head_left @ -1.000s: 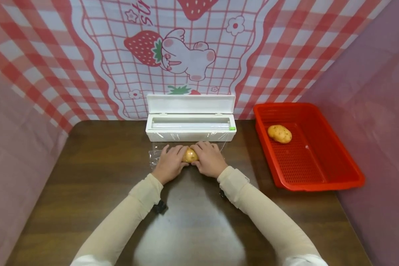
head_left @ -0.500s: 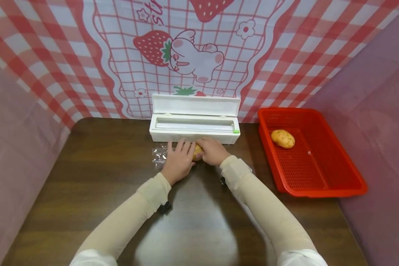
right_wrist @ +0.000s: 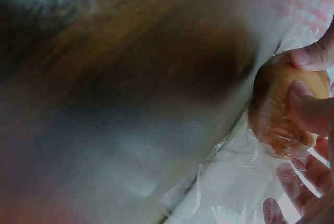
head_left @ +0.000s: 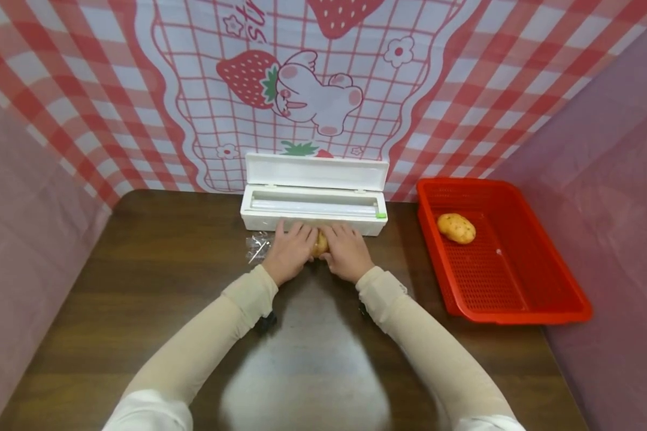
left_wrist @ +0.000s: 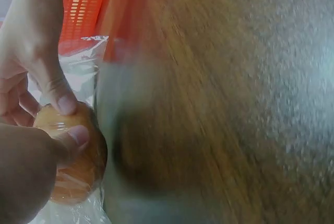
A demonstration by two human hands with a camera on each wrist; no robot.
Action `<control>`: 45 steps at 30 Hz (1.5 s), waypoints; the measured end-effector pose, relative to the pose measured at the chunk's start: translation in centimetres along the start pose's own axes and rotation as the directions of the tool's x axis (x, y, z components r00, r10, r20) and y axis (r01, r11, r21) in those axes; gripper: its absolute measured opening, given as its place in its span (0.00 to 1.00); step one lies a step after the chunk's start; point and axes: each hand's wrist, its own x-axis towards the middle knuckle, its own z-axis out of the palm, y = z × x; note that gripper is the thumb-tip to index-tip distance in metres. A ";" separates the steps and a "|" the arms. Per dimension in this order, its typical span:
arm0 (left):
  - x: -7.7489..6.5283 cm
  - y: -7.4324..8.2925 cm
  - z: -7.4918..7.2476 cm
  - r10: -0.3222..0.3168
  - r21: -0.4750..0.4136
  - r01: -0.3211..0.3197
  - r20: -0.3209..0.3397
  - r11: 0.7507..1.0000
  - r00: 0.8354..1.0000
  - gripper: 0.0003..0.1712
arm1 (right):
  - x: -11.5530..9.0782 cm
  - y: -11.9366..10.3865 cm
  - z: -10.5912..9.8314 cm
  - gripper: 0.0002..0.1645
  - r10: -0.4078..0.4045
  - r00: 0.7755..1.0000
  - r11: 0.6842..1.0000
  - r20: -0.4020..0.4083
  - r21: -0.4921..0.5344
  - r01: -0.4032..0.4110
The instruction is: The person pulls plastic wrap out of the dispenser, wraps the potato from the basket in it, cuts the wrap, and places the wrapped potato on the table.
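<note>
1. The yellow-brown, rounded potato [head_left: 320,244] is between the person's two hands, near the middle of the desk's far edge, just in front of the box there.
2. The left hand [head_left: 291,251] is clamped on the potato's left side; in its wrist view the thumb presses the near face through clear film.
3. The right hand [head_left: 349,252] grips the other side, its thumb beside the left one, fingers reaching over.
4. Clear, shiny plastic film [head_left: 257,246] lies over the potato's skin, and a crumpled end spreads on the desk, left of the left hand.
5. The long white plastic box [head_left: 371,226] stands along the desk's far edge, its lid [head_left: 317,172] raised; inside lies a pale roll [head_left: 313,206], with a small green piece [head_left: 381,215] at the right end.
6. A red plastic basket [head_left: 517,316] with a perforated floor sits at the desk's far right corner; a pale yellow, brown-flecked oval potato [head_left: 456,228] lies towards its left wall.
7. Behind the dark brown wooden desk [head_left: 113,299] hangs a red-and-white checked cloth [head_left: 194,90] printed with strawberries.
</note>
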 end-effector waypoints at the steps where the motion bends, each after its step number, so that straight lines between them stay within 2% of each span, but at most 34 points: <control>1: 0.1 0.0 0.1 0.000 -0.003 0.000 0.003 1.000 1.000 0.41 | 0.0 0.1 0.1 0.36 0.009 1.000 1.000 -0.008 0.004 -0.008; 5: 0.0 0.2 0.8 -0.007 0.000 0.007 -0.005 1.000 1.000 0.43 | -0.2 0.6 0.5 0.33 0.029 0.999 0.999 -0.028 0.044 -0.028; 8: -0.1 0.4 1.3 -0.020 -0.002 0.020 -0.023 1.000 1.000 0.43 | -0.5 1.2 0.3 0.30 0.018 0.999 0.994 -0.042 0.104 -0.014; 11: 0.1 0.7 1.4 -0.044 -0.017 0.043 -0.016 0.999 0.999 0.43 | -0.7 2.5 -0.3 0.25 0.040 0.994 0.985 -0.105 0.170 -0.021; 13: 0.3 0.8 1.2 -0.059 -0.009 0.059 0.002 0.998 0.998 0.44 | -0.8 3.9 -0.9 0.22 0.108 0.978 0.974 -0.178 0.216 -0.068; 15: 0.5 1.0 0.8 -0.080 0.004 0.080 0.027 0.997 0.996 0.43 | -0.8 5.4 -1.5 0.21 0.221 0.949 0.949 -0.226 0.275 -0.155; 17: 0.8 1.2 0.2 -0.106 0.033 0.104 0.059 0.994 0.993 0.46 | -0.8 6.9 -2.0 0.22 0.351 0.911 0.901 -0.217 0.344 -0.265; 19: 1.4 1.7 -0.5 -0.138 0.044 0.135 0.100 0.990 0.985 0.50 | -0.7 8.2 -2.4 0.23 0.448 0.881 0.843 -0.154 0.399 -0.360; 21: 2.5 2.3 -1.2 -0.162 0.020 0.161 0.134 0.987 0.978 0.52 | -0.7 9.4 -2.6 0.23 0.490 0.868 0.806 -0.077 0.419 -0.418; 22: 3.3 2.6 -1.5 -0.165 -0.005 0.167 0.149 0.986 0.975 0.51 | -0.7 9.9 -2.7 0.22 0.495 0.868 0.796 -0.046 0.424 -0.432; 24: 5.2 3.5 -1.9 -0.138 -0.074 0.152 0.168 0.986 0.976 0.43 | -0.7 10.8 -2.8 0.20 0.481 0.876 0.794 -0.010 0.428 -0.431; 27: 8.5 4.7 -1.9 -0.045 -0.176 0.076 0.175 0.981 0.984 0.25 | -0.7 11.9 -2.8 0.16 0.435 0.900 0.824 -0.019 0.412 -0.389; 30: 11.3 5.7 -1.2 0.057 -0.177 -0.028 0.156 0.984 0.986 0.20 | -0.7 12.4 -2.6 0.12 0.401 0.915 0.847 -0.041 0.397 -0.354; 32: 12.6 6.1 -0.6 0.106 -0.137 -0.089 0.120 0.987 0.987 0.19 | -0.6 12.5 -2.4 0.14 0.387 0.921 0.856 -0.048 0.389 -0.340; 35: 13.8 6.4 0.1 0.146 -0.049 -0.143 0.061 0.988 0.987 0.13 | -0.5 12.5 -2.3 0.17 0.384 0.922 0.856 -0.054 0.395 -0.334; 38: 14.5 6.3 0.1 0.165 0.009 -0.166 0.040 0.986 0.985 0.11 | -0.4 12.2 -2.7 0.19 0.395 0.917 0.843 -0.056 0.417 -0.338; 41: 15.0 5.9 -0.2 0.160 0.007 -0.161 0.049 0.987 0.986 0.12 | -0.3 12.1 -3.3 0.19 0.411 0.910 0.832 -0.061 0.432 -0.347; 45: 15.2 5.4 -0.4 0.158 -0.041 -0.156 0.051 0.987 0.986 0.13 | -0.3 12.4 -3.3 0.16 0.421 0.905 0.822 -0.056 0.447 -0.354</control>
